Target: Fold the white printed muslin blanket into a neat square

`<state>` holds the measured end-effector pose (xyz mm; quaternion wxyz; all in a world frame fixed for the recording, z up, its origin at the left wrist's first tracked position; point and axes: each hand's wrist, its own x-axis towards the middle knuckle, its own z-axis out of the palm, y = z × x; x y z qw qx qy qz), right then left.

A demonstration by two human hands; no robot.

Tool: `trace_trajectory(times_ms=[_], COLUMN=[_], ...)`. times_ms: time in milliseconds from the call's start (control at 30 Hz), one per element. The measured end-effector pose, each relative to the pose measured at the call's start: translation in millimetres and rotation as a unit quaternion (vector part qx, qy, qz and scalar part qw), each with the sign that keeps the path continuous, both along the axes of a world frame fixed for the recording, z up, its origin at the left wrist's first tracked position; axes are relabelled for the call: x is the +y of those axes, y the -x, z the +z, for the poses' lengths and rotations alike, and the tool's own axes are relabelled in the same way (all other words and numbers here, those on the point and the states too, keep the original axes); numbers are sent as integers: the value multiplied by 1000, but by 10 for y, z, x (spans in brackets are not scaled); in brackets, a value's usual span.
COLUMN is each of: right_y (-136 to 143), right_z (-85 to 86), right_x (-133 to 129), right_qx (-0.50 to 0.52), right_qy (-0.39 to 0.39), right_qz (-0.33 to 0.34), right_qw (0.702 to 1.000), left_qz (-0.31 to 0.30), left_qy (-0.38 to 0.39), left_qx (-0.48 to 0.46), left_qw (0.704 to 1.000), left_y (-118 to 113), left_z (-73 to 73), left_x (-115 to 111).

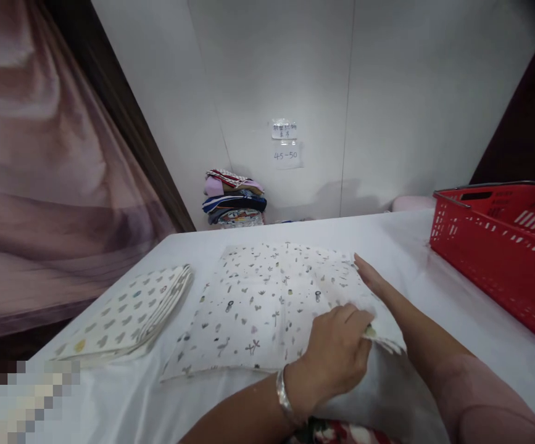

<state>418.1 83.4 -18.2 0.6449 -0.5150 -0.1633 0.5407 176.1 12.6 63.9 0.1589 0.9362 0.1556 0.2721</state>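
Note:
A white cloth (248, 302) printed with small palms, birds and cacti lies spread on the white-covered table (387, 234). My left hand (339, 345), with a silver bangle at the wrist, has its fingers closed on the near right corner of the cloth, where layered edges show. My right hand (364, 271) reaches to the cloth's far right edge; most of its fingers are hidden by the cloth. Left of the cloth lies a folded cream cloth (128, 314) with grey shapes.
A red plastic basket (493, 246) stands at the right. Behind the table's far edge is a stack of folded fabrics (234, 200) against the wall. A pink curtain (40, 166) hangs at the left. Red patterned fabric (336, 431) shows at the bottom.

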Motion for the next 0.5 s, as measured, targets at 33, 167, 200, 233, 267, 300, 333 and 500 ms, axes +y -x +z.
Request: trace_trajectory(times_ms=[33,167,200,233,267,300,333,500], right_y=[-15,-80,-96,-113,-132,-155,-182,-368], right_z=[-30,-162,-189,-208,-218,-215,-196,228], right_x=[68,220,217,198,165,120,67,-190], right_qx=[5,-7,-12,-16,-21,-29,-41,-118], right_qy=[13,61,65,66,61,51,36,-63], right_qz=[-9,-84,-95,-100,-99,-97,-92,-71], right_qw=[1000,995,993,993,993,994,994,988], left_qz=[-12,-42,-44,-45,-40,-30,-17,83], left_qy=[-1,11,17,25,35,46,56,70], left_qx=[-4,-45,-56,-64,-69,-74,-82,-193], left_qw=[1000,998,997,997,996,996,995,975], left_y=[77,373,445,519,594,671,750,1149], left_z=[51,249,297,345,394,445,497,813], left_x=[-39,-145,-153,-154,-147,-133,-112,80])
